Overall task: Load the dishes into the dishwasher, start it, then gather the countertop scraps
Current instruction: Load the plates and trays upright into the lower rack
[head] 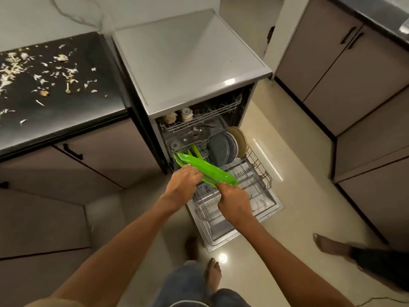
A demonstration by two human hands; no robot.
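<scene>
I hold a bright green plate (205, 168) edge-on over the pulled-out lower rack (254, 171) of the open dishwasher (188, 69). My left hand (182, 185) grips its near left rim and my right hand (232, 200) pinches its right end. Two more green plates (194, 150) stand in the rack behind it. Dark grey plates (221, 149) and a beige plate (240, 138) stand upright at the rack's back. Pale vegetable scraps (44, 72) lie scattered over the black countertop (66, 116) on the left.
The upper rack (199, 116) holds two small jars. The dishwasher door (223, 222) lies open flat on the floor. Cabinets (343, 63) line the right side. Another person's foot (327, 243) stands at the lower right, and my own foot (213, 271) is near the door.
</scene>
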